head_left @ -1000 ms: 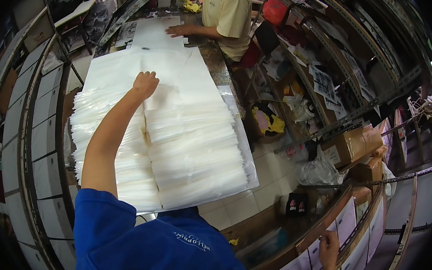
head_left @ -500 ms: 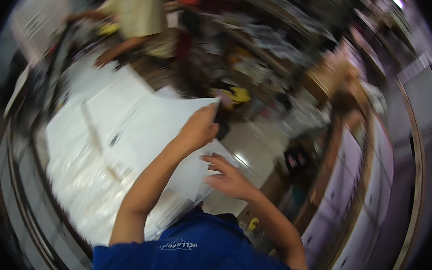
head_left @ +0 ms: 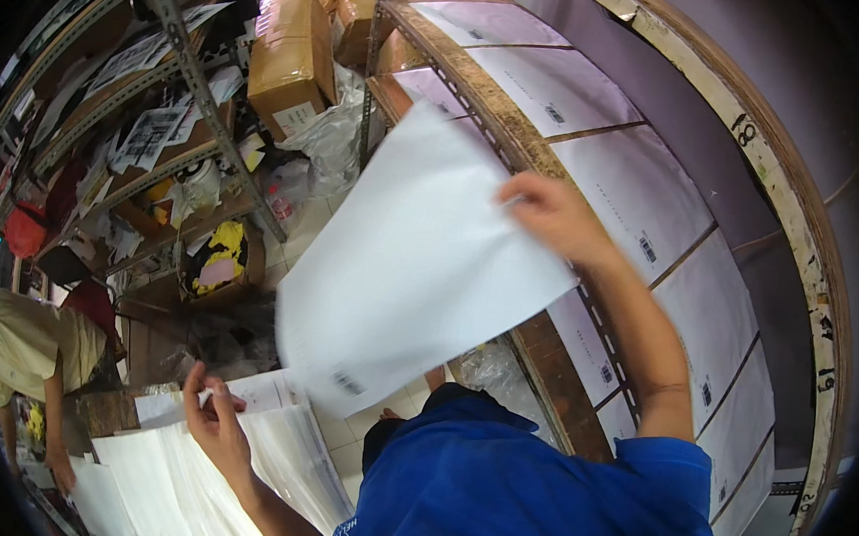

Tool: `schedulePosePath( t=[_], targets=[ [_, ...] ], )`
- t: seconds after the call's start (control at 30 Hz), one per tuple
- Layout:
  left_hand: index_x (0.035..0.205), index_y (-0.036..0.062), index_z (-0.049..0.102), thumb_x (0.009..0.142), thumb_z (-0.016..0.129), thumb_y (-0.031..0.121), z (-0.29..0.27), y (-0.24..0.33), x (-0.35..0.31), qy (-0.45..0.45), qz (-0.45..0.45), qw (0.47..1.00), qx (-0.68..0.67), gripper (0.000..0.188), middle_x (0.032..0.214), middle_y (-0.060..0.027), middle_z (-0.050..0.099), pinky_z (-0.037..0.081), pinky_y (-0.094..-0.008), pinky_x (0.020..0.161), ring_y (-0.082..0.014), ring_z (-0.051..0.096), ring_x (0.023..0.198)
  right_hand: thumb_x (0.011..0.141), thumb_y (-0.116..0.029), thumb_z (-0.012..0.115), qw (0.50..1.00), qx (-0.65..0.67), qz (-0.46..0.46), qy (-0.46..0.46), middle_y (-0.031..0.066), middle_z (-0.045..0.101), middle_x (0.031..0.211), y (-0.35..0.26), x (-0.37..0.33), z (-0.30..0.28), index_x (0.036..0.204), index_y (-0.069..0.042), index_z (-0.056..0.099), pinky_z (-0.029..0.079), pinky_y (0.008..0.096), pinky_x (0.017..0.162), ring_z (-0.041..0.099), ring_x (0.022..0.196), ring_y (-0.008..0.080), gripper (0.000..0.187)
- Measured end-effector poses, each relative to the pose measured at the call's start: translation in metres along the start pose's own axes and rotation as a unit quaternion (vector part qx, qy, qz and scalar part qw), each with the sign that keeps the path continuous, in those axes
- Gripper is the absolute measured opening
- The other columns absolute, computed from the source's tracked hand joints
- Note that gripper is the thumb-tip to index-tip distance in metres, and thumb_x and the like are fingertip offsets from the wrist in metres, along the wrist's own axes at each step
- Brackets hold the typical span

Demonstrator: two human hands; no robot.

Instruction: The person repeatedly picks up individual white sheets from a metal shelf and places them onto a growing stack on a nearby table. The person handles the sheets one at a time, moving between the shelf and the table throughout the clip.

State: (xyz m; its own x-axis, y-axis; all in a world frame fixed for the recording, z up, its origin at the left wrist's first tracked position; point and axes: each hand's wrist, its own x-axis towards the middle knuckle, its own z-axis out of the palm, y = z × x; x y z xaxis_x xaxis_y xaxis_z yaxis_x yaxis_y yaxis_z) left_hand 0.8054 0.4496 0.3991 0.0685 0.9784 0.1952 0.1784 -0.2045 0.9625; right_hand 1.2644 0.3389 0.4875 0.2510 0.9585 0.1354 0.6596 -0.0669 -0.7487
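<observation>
A large white sheet of paper (head_left: 420,257) hangs in the air in front of me, curved and slightly blurred, with a small dark printed mark near its lower corner. My right hand (head_left: 559,220) is closed on the sheet's right edge, beside the shelf. Below and to the left, my left hand (head_left: 216,424) is apart from the sheet, its fingers spread and nothing visible in them. It hovers over a pile of white sheets (head_left: 176,469) at the lower left.
White sheets lie in rows on a wooden-edged rack shelf (head_left: 533,141) at the right. Cardboard boxes (head_left: 290,59) and crumpled plastic (head_left: 331,142) sit at the back, beside a cluttered metal rack (head_left: 190,62). A co-worker (head_left: 40,350) bends over the pile at far left.
My view has turned right, from the pile toward the rack. My right hand now holds the sheet out near the shelf. My left hand, earlier at the sheet's corner, is off it.
</observation>
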Motion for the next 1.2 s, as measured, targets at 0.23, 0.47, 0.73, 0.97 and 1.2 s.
schedulePosePath(
  t=[0.23, 0.47, 0.73, 0.97, 1.2],
  targets=[
    [0.122, -0.0062, 0.052, 0.092, 0.057, 0.008, 0.058, -0.068, -0.040, -0.090, -0.131, 0.987, 0.000, 0.034, 0.089, -0.0070, 0.058, 0.048, -0.0227, 0.056, -0.0102, 0.058, 0.064, 0.075, -0.005, 0.048, 0.957, -0.129, 0.195, 0.174, 0.0004, 0.062, 0.082, 0.133, -0.062, -0.235, 0.090, -0.002, 0.064, 0.046, 0.0267, 0.077, 0.056, 0.081, 0.0123, 0.022],
    [0.117, -0.0081, 0.055, 0.088, 0.063, 0.011, 0.133, -0.072, -0.041, -0.180, -0.110, 0.971, 0.112, 0.036, 0.092, -0.0129, 0.060, 0.050, -0.0280, 0.059, -0.0165, 0.061, 0.066, 0.076, -0.008, 0.055, 0.867, -0.323, 0.331, 0.187, 0.0085, 0.063, 0.075, 0.309, -0.107, -0.303, 0.079, -0.005, 0.064, 0.048, 0.0326, 0.070, 0.060, 0.073, 0.0192, 0.010],
    [0.117, -0.0078, 0.056, 0.087, 0.063, 0.011, 0.165, -0.058, -0.031, -0.159, -0.066, 0.970, 0.175, 0.035, 0.093, -0.0147, 0.060, 0.050, -0.0296, 0.059, -0.0186, 0.062, 0.066, 0.076, -0.003, 0.052, 0.837, -0.356, 0.294, 0.294, 0.0137, 0.065, 0.079, 0.337, -0.108, -0.332, 0.082, -0.004, 0.062, 0.050, 0.0384, 0.071, 0.063, 0.078, 0.0286, 0.013],
    [0.116, -0.0068, 0.057, 0.086, 0.063, 0.010, 0.185, -0.054, -0.034, -0.170, -0.086, 0.967, 0.171, 0.035, 0.095, -0.0165, 0.062, 0.050, -0.0306, 0.060, -0.0195, 0.062, 0.068, 0.077, -0.005, 0.055, 0.828, -0.409, 0.257, 0.285, 0.0139, 0.065, 0.080, 0.369, -0.124, -0.357, 0.082, -0.004, 0.061, 0.049, 0.0387, 0.070, 0.064, 0.079, 0.0282, 0.007],
    [0.117, -0.0055, 0.057, 0.087, 0.063, 0.011, 0.196, -0.049, -0.035, -0.189, -0.091, 0.959, 0.191, 0.035, 0.095, -0.0170, 0.062, 0.050, -0.0306, 0.060, -0.0197, 0.063, 0.069, 0.081, -0.011, 0.054, 0.832, -0.392, 0.259, 0.296, 0.0152, 0.063, 0.089, 0.369, -0.133, -0.356, 0.089, -0.004, 0.060, 0.047, 0.0405, 0.076, 0.061, 0.087, 0.0295, 0.012]
  ],
)
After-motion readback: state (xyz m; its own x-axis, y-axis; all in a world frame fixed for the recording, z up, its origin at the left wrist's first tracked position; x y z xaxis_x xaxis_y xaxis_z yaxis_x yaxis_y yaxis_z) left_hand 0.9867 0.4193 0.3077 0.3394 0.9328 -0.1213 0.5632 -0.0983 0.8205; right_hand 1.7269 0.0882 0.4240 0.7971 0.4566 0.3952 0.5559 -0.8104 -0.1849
